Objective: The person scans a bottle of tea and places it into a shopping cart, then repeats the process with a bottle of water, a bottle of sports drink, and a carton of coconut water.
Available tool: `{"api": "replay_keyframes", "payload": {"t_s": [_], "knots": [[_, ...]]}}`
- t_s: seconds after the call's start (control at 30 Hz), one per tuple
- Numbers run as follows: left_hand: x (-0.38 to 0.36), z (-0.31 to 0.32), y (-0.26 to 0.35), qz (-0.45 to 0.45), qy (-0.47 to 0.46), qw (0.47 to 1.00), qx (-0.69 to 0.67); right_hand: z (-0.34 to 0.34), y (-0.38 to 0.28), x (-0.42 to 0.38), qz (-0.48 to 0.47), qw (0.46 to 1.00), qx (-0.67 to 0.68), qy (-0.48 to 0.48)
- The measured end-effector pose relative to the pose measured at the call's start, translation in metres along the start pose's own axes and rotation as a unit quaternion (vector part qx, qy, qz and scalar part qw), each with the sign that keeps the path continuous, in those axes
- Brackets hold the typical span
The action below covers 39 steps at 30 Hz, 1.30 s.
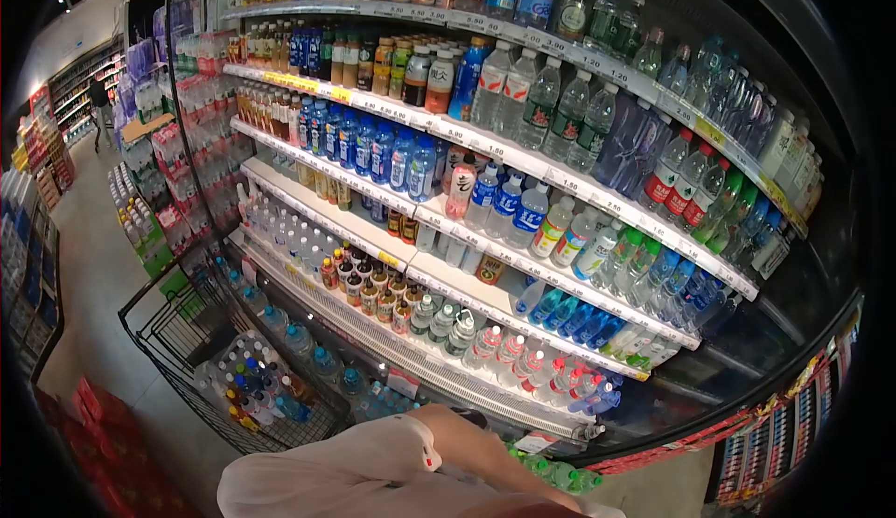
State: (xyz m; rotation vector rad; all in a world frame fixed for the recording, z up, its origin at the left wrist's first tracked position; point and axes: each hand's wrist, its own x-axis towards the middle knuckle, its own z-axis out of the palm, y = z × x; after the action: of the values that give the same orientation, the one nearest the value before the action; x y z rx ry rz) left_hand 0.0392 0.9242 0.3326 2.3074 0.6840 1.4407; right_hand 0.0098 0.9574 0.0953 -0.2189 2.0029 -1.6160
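Note:
Neither of my hands shows in the head view. At the bottom are my knee and the light-coloured cloth (327, 467) of my clothing, close to the lowest shelf. In front stands a lit drinks shelf (504, 149) with several tiers of bottles. Blue-labelled bottles (381, 152) line a middle tier, and a pink bottle (459, 187) stands right of them. Red-capped water bottles (530, 367) are on a low tier. To the left, a black wire shopping cart (177, 327) holds several bottles (254, 378) with mixed cap colours.
Large blue-capped water bottles (299, 339) stand along the floor beside the cart. Green-capped bottles (565, 474) lie low beyond my leg. Red packages (103, 415) are at the lower left. A person (100, 112) stands far down the aisle.

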Motion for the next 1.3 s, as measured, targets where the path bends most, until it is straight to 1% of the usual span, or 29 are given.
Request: {"api": "replay_keyframes", "payload": {"t_s": [0.2,0.5,0.67,0.77,0.83,0.9,0.97,1.03,1.1,1.17,1.2,1.3], "knots": [[-0.004,-0.005,0.001,-0.029,-0.012,0.999,-0.002,-0.007,0.009,0.006,0.047,0.998,0.045,0.001],[-0.029,0.001,0.011,-0.087,0.034,0.995,-0.021,-0.014,0.037,0.022,0.001,1.000,-0.001,-0.026],[-0.036,0.008,0.009,-0.096,0.056,0.992,-0.053,-0.017,0.065,0.025,-0.005,1.000,-0.022,-0.018],[-0.034,0.014,0.001,-0.093,0.056,0.990,-0.095,-0.018,0.087,0.015,-0.002,1.000,-0.024,0.011],[-0.027,0.024,-0.010,-0.080,0.051,0.985,-0.143,-0.019,0.110,0.025,-0.004,0.996,-0.070,0.050],[-0.019,0.036,-0.021,-0.061,0.042,0.977,-0.198,-0.019,0.070,0.008,0.039,0.994,-0.048,0.086],[-0.011,0.048,-0.033,-0.045,0.035,0.967,-0.248,-0.034,0.087,0.015,0.061,0.996,-0.064,0.016],[-0.005,0.056,-0.043,-0.035,0.034,0.957,-0.287,-0.037,0.097,0.012,0.060,0.997,-0.027,0.049],[-0.002,0.059,-0.053,-0.034,0.033,0.949,-0.313,-0.042,0.077,0.002,0.066,0.996,-0.003,0.067],[-0.001,0.057,-0.063,-0.038,0.030,0.943,-0.329,-0.048,0.076,-0.002,0.041,0.995,0.008,0.092],[0.000,0.055,-0.069,-0.040,0.029,0.941,-0.335,-0.054,0.087,-0.002,0.064,0.995,0.022,0.072],[0.000,0.048,-0.086,-0.052,0.025,0.935,-0.350,-0.067,0.101,-0.007,0.069,0.994,0.032,0.084]]}}
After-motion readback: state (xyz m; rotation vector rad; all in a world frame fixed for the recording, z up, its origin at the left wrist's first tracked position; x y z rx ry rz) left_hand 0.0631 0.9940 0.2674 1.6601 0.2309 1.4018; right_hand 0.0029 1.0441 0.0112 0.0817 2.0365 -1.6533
